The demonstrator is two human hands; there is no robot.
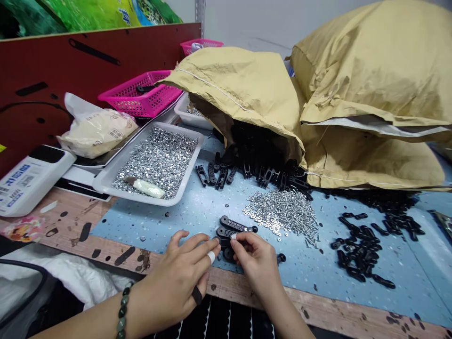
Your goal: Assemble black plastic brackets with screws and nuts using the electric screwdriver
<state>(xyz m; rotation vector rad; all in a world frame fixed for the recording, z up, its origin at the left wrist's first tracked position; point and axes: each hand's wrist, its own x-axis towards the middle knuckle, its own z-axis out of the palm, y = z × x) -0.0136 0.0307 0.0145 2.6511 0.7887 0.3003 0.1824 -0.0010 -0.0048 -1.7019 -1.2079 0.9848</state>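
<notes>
Pinching at the near edge of the blue mat [197, 214], your two hands meet over a small cluster of black plastic parts [226, 235]. Your left hand [180, 278], with a taped fingertip and a bead bracelet [123, 308] on the wrist, presses its fingers against the cluster from the left. Your right hand [256, 259] closes thumb and forefinger on the top of one part; whether anything small sits between those fingertips cannot be told. One long black arm [237, 224] lies just beyond the hands, apart from them. Further out to the right is a loose pile of silver screws [286, 214], and beyond it a scatter of black pieces [360, 247]. To the left stands a white tray [106, 181] full of small silver hardware. Behind, brown paper sacks [339, 94] spill more black parts onto the mat, and pink baskets [141, 96] sit by the red board [70, 61].
</notes>
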